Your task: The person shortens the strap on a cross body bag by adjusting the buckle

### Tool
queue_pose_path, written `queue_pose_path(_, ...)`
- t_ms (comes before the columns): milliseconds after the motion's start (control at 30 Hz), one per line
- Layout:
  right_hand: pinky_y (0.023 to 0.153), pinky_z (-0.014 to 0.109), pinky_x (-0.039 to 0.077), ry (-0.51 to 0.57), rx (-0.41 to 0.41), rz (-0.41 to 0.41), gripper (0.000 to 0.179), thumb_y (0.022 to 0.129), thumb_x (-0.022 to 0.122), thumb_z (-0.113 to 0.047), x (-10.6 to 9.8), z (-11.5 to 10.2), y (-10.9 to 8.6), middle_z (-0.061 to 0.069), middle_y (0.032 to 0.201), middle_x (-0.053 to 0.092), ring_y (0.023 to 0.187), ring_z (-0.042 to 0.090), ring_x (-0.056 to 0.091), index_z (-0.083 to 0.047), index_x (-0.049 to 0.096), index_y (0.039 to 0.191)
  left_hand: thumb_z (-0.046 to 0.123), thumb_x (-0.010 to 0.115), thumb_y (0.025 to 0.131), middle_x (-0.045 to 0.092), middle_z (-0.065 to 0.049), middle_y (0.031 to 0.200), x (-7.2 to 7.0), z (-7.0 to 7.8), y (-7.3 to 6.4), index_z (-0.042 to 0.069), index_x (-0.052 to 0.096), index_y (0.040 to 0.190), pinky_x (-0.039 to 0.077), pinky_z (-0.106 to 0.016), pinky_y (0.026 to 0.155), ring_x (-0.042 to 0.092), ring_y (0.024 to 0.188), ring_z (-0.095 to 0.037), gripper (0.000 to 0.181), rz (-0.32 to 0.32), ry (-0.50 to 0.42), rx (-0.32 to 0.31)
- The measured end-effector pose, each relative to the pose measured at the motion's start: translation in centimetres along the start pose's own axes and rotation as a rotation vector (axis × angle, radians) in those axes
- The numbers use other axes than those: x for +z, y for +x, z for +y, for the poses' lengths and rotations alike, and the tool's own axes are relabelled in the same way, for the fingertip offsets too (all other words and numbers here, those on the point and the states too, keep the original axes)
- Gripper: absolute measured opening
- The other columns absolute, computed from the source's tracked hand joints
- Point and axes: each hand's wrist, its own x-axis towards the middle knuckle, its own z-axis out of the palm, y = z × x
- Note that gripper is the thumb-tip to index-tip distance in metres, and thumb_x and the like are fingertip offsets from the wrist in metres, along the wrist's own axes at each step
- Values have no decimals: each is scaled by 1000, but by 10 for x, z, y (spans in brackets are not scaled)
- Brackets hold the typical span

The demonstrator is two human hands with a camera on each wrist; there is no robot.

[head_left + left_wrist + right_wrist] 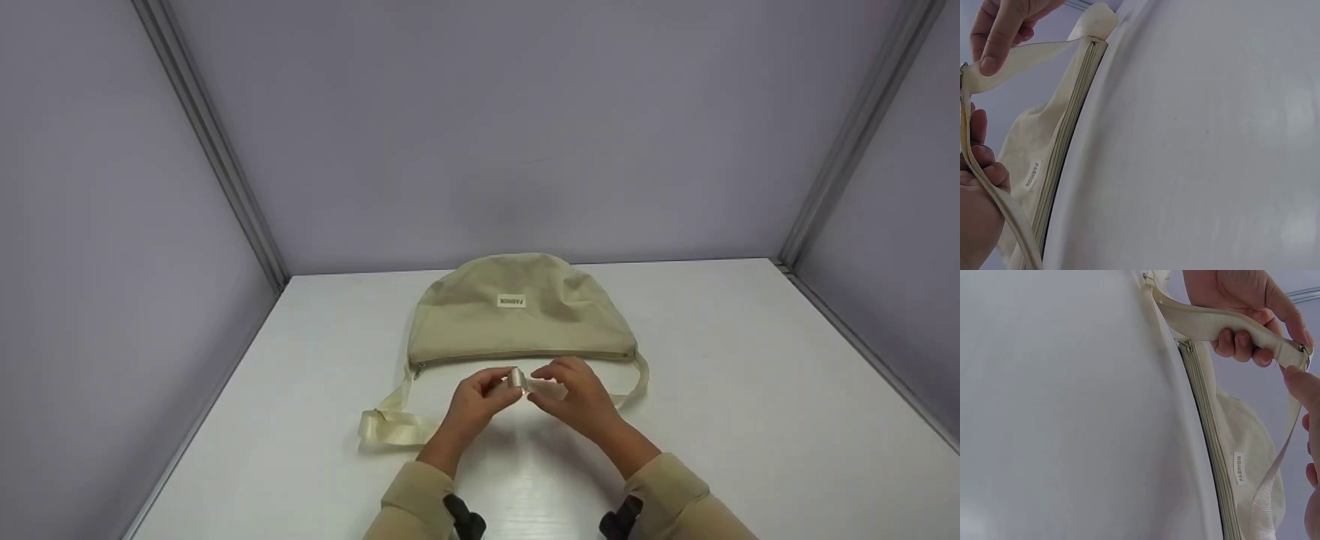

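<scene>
A cream shoulder bag [517,330] lies flat, its zipper edge [1204,405] toward me and its label [511,301] upside down in the head view. My left hand [474,403] grips the bag's strap [1207,323], fingers curled round it beside a small metal adjuster buckle [1304,350]. On the other side of that buckle, my right hand [576,395] pinches the strap, thumb [995,48] laid on the webbing in the left wrist view. Both hands hold this stretch raised in front of the bag. Part of the right hand is cut off in the right wrist view.
The bag rests on a white table [750,375] enclosed by pale panels [517,135] at the back and sides. A loose fold of strap [394,429] lies on the tabletop to the left. At the right, the strap curves back to the bag's corner.
</scene>
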Motion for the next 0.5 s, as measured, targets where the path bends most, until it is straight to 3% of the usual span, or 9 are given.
queue_pose_path(167,80,38,51,6,60,-121,31,72,87,-17,-6,7,-3,1,95,68,91,20,63,-10,74,100,13,73,87,62,2,97,-2,-2,0,-2,64,125,48,-23,77,55,88,-8,42,-7,3,6)
queue_pose_path(300,81,36,50,82,141,-180,31,73,86,-19,-11,12,-6,2,94,70,91,21,63,-10,75,101,12,73,87,64,1,99,-5,-3,1,0,64,125,49,-23,79,55,89,-8,41,-3,14,8)
queue_pose_path(500,89,32,49,238,354,-284,34,75,85,-26,-19,11,-3,1,98,70,97,18,59,-12,75,104,13,74,86,65,-3,106,-9,-3,-1,0,64,127,49,-23,82,56,93,-8,44,-19,16,5)
